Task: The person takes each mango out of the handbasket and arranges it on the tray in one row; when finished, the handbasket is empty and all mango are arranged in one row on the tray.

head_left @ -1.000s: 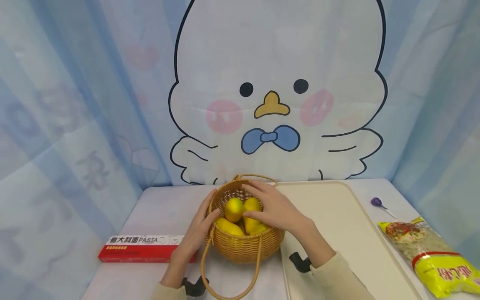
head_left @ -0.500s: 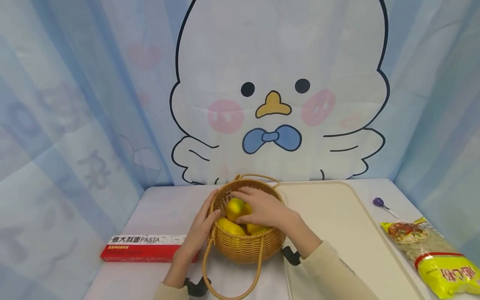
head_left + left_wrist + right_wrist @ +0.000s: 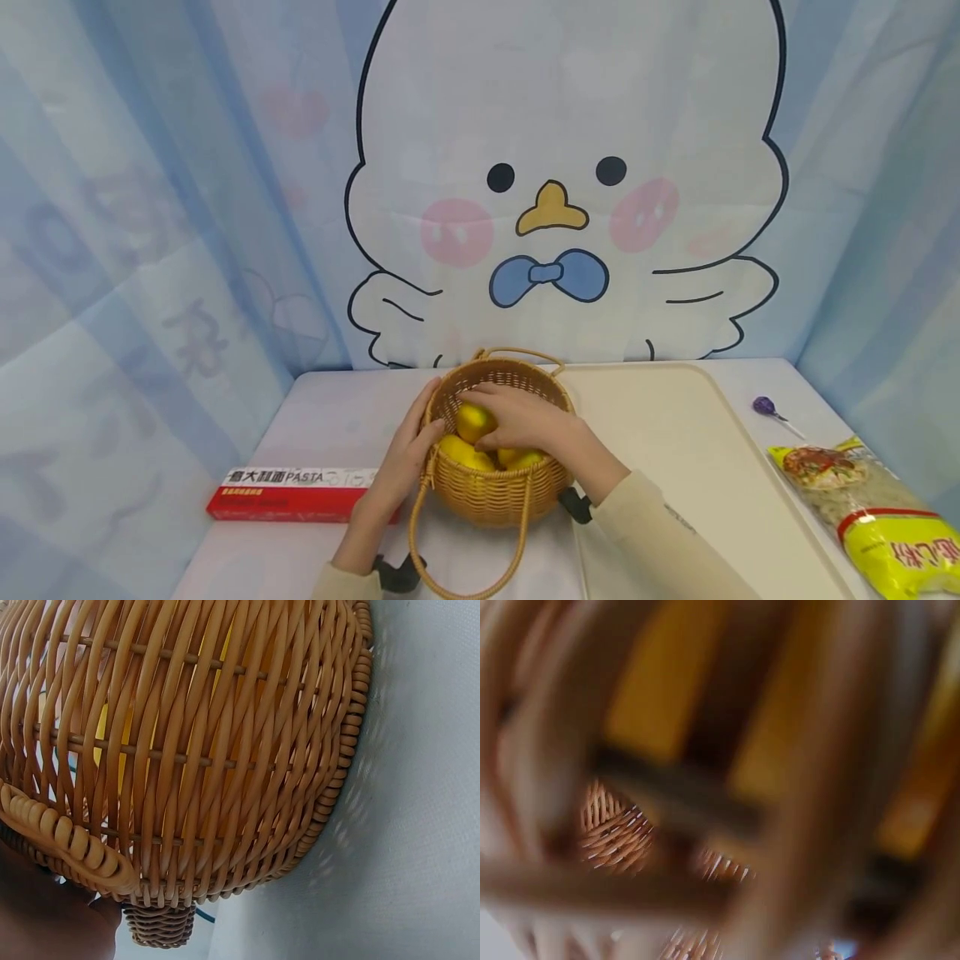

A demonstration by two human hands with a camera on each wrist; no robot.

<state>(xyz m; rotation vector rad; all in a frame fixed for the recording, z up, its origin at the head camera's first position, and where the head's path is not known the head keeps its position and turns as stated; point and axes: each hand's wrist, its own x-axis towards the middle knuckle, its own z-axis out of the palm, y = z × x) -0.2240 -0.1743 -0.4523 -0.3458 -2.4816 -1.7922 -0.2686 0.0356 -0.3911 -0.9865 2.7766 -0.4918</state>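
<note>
In the head view, a round wicker basket (image 3: 495, 498) stands on the pale counter (image 3: 337, 425), a slim, rope-like handle (image 3: 414, 533) drooping in front. Smooth, glossy yellow fruit (image 3: 475, 423) lies inside. The left hand (image 3: 405, 457) rests against the woven wall, fingers fairly straight, thumb apart at the rim. The right hand (image 3: 522, 419) reaches into the mouth, fingers parted over the fruit (whether they grip any, I cannot tell). A long cardboard pasta box (image 3: 292, 502) lies left of the basket, a flat, round-cornered cream tray (image 3: 660, 467) to its right.

In the left wrist view, tan strands cross thin rods, yellow showing through the gaps; a coiled edge trims the weave.

In the right wrist view, blurred strands veil yellow patches; the fingers cannot be made out.
</note>
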